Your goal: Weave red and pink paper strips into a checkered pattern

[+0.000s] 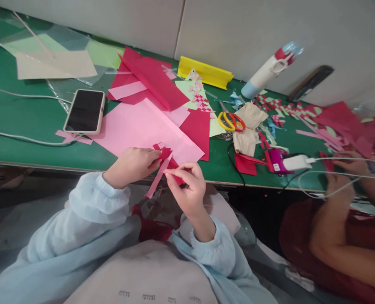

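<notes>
My left hand (133,165) and my right hand (187,185) are both closed on a small woven piece of red and pink paper strips (166,157), held just over the near edge of the green table (32,118). A loose pink strip (154,182) hangs down from the piece between my hands. A large pink paper sheet (143,126) lies on the table right behind them, with red sheets (152,78) further back.
A phone (85,110) with a cable lies at the left. Yellow and red scissors (231,121), a white bottle (266,71), a yellow folded sheet (205,72) and paper scraps lie to the right. Another person's hands (346,169) work at the far right.
</notes>
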Demonstrator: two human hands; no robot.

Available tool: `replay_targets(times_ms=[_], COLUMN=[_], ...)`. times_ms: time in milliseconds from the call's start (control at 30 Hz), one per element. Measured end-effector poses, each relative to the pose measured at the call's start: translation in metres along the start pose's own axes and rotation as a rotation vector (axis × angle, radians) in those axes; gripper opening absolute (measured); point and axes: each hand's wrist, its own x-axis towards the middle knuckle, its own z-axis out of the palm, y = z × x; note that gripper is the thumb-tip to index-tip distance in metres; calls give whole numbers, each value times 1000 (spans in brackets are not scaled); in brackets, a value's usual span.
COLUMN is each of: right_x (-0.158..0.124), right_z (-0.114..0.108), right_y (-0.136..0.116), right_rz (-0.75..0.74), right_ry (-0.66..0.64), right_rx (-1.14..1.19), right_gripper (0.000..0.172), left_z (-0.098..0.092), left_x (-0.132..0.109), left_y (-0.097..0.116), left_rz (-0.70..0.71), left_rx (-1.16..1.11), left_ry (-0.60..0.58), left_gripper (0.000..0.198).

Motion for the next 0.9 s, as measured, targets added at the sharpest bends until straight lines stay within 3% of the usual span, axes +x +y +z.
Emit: replay_targets(times_ms=[167,400,633,900], right_x=[5,2,-3,7], right_z=[-3,-3,7,16], right_y=[5,1,10,23], right_rz=[-28,-121,72,141], right_ry=[26,23,24,3], right_rx=[37,-55,5,66], right_gripper=[7,9,10,9], left_z=[-3,0,-1,-1], left_x=[0,1,1,-1], left_y=[-1,1,2,1], left_rz=[11,-11,-7,1], left_rx=[-34,-20,-18,-34], left_ry=[-45,-7,-30,-39], left_gripper=[29,29,25,23])
